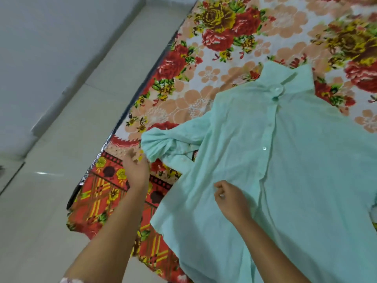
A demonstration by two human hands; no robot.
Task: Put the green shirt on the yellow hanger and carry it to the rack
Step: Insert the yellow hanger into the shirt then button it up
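Forearms reach in from the near side, both bare, over the near left corner of the bed [224, 48]. The right hand [230, 199] is on the front of the green shirt [306, 160], close to its lower left part, with the fingers curled in toward the thumb. Whether they pinch the cloth or only rest on it cannot be told, though creases in the fabric run away from that spot. The left hand [135, 170] is further left, over the sheet's red and yellow checked border [106, 201], near the bed's left edge. Its fingers are loose and spread, gripping nothing, and their tips are just beside the rolled cuff of the shirt's sleeve [163, 139]; motion blur hides whether they touch it.

The shirt itself lies flat and face up on the bed, buttoned down the front, its hem toward the near edge and hanging over it. A row of pale buttons [264, 148] runs up the placket to the collar [285, 78], which points toward the far side of the bed. The sleeve is folded back on itself and bunched, stretching out toward the left edge.

Beyond the collar the sheet shows large red, yellow and peach flowers on white. To the left of the bed is a pale tiled floor [61, 160], and past it a plain light wall [40, 37].
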